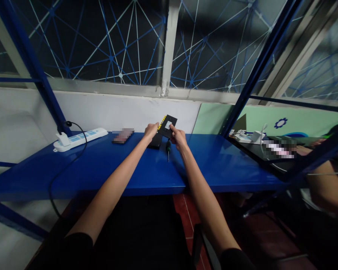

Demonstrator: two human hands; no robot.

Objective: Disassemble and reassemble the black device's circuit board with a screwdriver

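A flat black box with a row of yellow ports (166, 128) along its left edge and a pale label is held up and tilted above the table. My right hand (179, 138) grips its right side, thumb on the face near the label. My left hand (151, 132) is closed at the box's yellow edge, its fingertips partly hidden. Below the box, another flat black piece (154, 142) lies on the blue table (107, 168). Between my hands and the front edge rests a screwdriver (168, 147) with a dark green handle, its shaft pointing toward me.
On the left lie a white power strip (80, 139) with a black cable and a phone (123, 135). Blue frame posts (242, 86) stand at both sides, windows behind. To the right are another power strip (246, 138) and a co-worker's arm (329, 183).
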